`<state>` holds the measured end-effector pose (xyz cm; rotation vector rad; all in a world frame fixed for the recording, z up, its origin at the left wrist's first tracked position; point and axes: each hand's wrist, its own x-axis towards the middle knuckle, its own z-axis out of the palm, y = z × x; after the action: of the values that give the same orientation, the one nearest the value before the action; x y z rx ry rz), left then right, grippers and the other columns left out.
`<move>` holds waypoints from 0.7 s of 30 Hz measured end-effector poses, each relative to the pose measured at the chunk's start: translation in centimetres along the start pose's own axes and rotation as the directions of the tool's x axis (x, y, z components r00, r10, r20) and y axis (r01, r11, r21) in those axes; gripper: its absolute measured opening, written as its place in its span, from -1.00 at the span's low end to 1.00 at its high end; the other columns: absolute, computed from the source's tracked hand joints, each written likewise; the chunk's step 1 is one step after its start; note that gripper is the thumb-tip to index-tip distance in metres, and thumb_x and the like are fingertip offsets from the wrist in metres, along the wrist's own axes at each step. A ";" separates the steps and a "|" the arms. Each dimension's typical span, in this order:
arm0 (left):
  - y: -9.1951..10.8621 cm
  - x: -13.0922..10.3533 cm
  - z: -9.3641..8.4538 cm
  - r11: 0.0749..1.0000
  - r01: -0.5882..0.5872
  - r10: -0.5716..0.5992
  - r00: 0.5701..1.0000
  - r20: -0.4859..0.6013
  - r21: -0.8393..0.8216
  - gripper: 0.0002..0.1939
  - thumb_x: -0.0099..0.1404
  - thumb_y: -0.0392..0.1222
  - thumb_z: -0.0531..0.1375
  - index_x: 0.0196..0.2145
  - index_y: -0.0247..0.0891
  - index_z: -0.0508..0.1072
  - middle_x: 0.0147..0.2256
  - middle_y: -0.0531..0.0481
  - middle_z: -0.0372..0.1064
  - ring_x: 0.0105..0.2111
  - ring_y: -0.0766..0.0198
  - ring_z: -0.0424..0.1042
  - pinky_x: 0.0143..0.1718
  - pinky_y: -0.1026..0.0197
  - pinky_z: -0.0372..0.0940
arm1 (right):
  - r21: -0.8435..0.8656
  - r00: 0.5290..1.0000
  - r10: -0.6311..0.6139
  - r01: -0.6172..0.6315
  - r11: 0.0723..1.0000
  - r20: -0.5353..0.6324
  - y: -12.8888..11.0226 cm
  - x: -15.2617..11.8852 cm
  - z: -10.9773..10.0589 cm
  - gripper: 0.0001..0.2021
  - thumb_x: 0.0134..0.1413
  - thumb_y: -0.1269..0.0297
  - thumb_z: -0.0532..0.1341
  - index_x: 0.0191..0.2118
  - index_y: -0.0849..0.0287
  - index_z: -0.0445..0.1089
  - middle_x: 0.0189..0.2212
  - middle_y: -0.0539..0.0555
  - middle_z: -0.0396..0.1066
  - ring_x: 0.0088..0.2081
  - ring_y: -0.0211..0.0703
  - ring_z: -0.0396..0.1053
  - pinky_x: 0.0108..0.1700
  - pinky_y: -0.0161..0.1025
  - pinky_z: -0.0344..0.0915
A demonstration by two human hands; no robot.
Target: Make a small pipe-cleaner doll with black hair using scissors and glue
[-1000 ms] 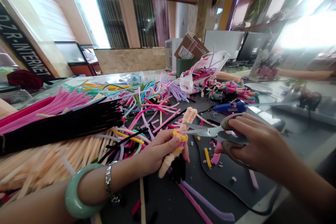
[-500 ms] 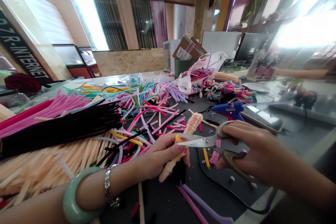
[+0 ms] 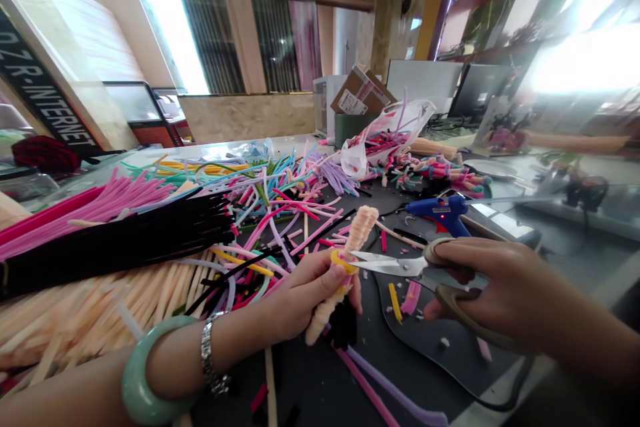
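Note:
Fingers of my left hand [image 3: 313, 290] are wrapped round a fuzzy pipe-cleaner figure [image 3: 361, 230], which has peach limbs, a yellow and pink band and a black part hanging below. My right hand [image 3: 493, 280] grips the scissors [image 3: 395, 265] by their tan handles. The blades are parted a little, and their tips point left, at the yellow band beside my left fingertips. Below the figure, a purple pipe cleaner [image 3: 395, 383] and a pink one lie on the dark table [image 3: 425, 360].
Bundles of black [image 3: 120, 240], pink [image 3: 120, 197] and peach pipe cleaners [image 3: 115, 307] lie left. A blue glue gun [image 3: 443, 211] rests at right beyond the scissors, near a phone-like device. A black cable [image 3: 425, 347] curves across the table. A plastic bag [image 3: 390, 130] and cardboard box [image 3: 361, 93] stand behind.
The scissors and my right hand have shifted slightly right, and the blades look closer together. The figure has tilted a little, its upper peach end moving left and up.

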<state>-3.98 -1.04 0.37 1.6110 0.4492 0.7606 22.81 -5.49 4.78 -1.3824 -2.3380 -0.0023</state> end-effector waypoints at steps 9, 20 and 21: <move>0.1 -0.1 0.0 1.000 -0.008 0.008 1.000 -0.001 0.011 -0.53 0.37 0.14 0.02 -0.37 -0.35 0.43 -0.40 -0.10 0.38 -0.36 0.20 0.39 -0.27 0.17 0.23 | 0.006 0.996 0.022 -0.023 1.000 0.086 0.2 0.0 0.6 -0.76 -0.11 0.05 0.36 -0.45 0.08 0.39 -0.58 -0.07 0.33 -0.55 -0.26 0.23 -0.51 -0.31 0.14; 0.1 -0.1 0.0 1.000 -0.005 0.005 1.000 -0.001 -0.031 -0.54 0.35 0.15 0.04 -0.37 -0.34 0.42 -0.41 -0.08 0.37 -0.36 0.20 0.38 -0.25 0.16 0.22 | 0.140 0.962 0.155 -0.189 0.972 0.226 -0.3 0.0 0.3 -0.73 -0.14 0.13 0.37 -0.56 0.14 0.31 -0.66 -0.09 0.17 -0.57 -0.30 0.10 -0.57 -0.33 0.06; 0.1 -0.2 0.0 1.000 -0.001 0.001 1.000 0.005 -0.031 -0.54 0.36 0.15 0.04 -0.37 -0.34 0.42 -0.40 -0.08 0.37 -0.35 0.20 0.38 -0.25 0.16 0.23 | 0.155 0.954 0.161 -0.204 0.967 0.251 -0.4 0.0 0.4 -0.73 -0.14 0.12 0.37 -0.56 0.14 0.31 -0.65 -0.09 0.16 -0.57 -0.30 0.09 -0.57 -0.34 0.05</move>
<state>-4.09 -1.17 0.39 1.5839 0.4308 0.7612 22.35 -5.62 4.47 -1.5747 -2.3163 0.4417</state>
